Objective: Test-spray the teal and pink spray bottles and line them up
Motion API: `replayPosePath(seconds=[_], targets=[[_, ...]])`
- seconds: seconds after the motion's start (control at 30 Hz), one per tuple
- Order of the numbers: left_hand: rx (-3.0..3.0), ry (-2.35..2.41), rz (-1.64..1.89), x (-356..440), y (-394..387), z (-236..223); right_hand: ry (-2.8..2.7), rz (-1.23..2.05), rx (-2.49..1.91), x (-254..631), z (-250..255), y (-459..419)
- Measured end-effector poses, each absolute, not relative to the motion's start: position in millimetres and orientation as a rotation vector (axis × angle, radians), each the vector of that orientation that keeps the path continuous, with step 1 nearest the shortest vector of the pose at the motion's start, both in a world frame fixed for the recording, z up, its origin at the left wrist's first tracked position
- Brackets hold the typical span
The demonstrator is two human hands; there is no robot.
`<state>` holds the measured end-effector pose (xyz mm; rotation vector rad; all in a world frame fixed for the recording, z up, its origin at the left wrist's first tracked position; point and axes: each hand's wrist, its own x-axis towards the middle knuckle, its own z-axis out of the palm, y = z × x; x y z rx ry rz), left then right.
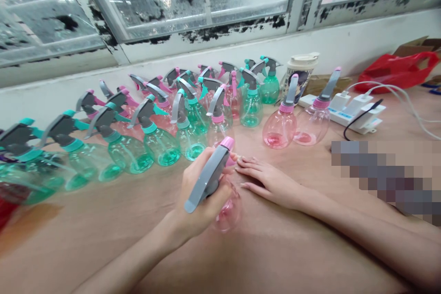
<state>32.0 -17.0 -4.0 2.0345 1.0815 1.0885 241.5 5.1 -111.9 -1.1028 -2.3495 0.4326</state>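
Nearer than the cup and left of it, the left hand had its fingers curled round the pink bottle; the right hand's lay loosely spread. A slack grip could have let it tip.

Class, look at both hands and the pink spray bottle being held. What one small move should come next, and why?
Probably bring the right hand to the side of the pink spray bottle to steady it. The left hand alone seems to grip it, high up near the sprayer, while the right hand lies close by, fingers extended.
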Motion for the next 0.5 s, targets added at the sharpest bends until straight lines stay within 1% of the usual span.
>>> replayPosePath(seconds=[0.27,0.5], targets=[[2.094,1.160,1.089,31.4,-19.3,0.2,-2.323,0.435,-1.092,241.2,-111.7,4.1],[2.136,0.995,1.119,27.3,-14.6,-1.8,-2.347,0.426,-1.099,241.3,-111.3,4.4]])
